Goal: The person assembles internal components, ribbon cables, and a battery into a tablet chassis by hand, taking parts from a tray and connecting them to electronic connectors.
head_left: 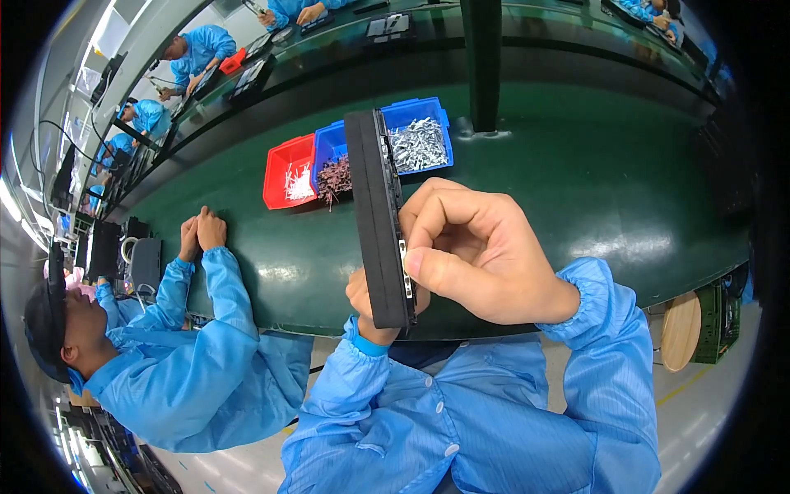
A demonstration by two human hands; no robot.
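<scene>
Evidently the left hand [355, 295], mostly hidden behind the black case [374, 214], was closed around its lower end, holding it up over the near edge of the green table [576, 148], long side nearly upright in view. The right hand [485, 263] had its fingers curled in and its thumb against a pale metallic strip [407, 284] on the case's right side; whether it pinched anything small, I couldn't tell. Beyond the case sat a red bin [277, 173] of white pieces [298, 183] and two blue bins [448, 148], one with reddish-brown pieces [333, 177], one with silvery pieces [418, 146]. To the left sat a co-worker [181, 346] in blue, hands together at the table
</scene>
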